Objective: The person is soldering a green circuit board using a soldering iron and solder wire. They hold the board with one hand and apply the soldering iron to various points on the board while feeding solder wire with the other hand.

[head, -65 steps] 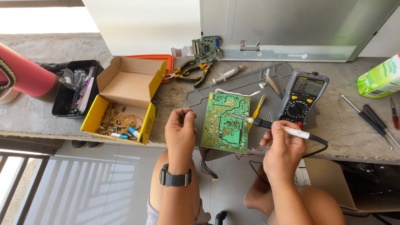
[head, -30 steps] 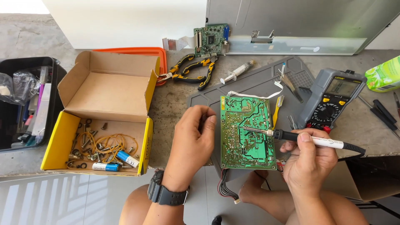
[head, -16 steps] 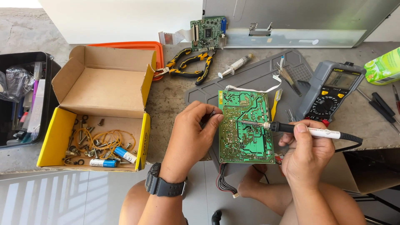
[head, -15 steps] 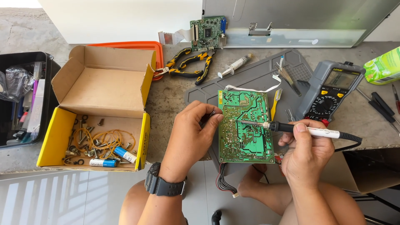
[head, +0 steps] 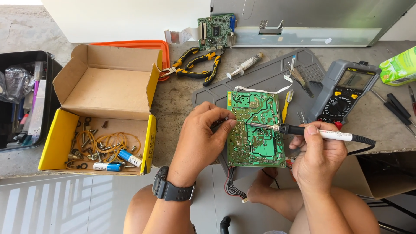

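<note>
A green circuit board [head: 255,130] lies solder side up on a grey work mat [head: 268,80] at the table's front edge. My right hand [head: 318,158] grips a soldering iron [head: 320,133] with a white and black handle; its metal tip rests on the board's middle. My left hand [head: 201,141], with a black watch on the wrist, sits at the board's left edge and pinches a thin dark wire or strand against the board. A bundle of wires hangs from the board's lower edge.
A yellow cardboard box [head: 102,112] with batteries, screws and wire stands left. A black bin [head: 21,99] is at far left. A multimeter [head: 344,93], pliers [head: 199,65], a syringe [head: 245,66], a small circuit board [head: 216,30], screwdrivers [head: 398,108] and a green pack [head: 398,65] lie around.
The view has shifted and closed in on the board. My left hand moved onto the board's left edge, and the iron's tip now rests near the board's middle.
</note>
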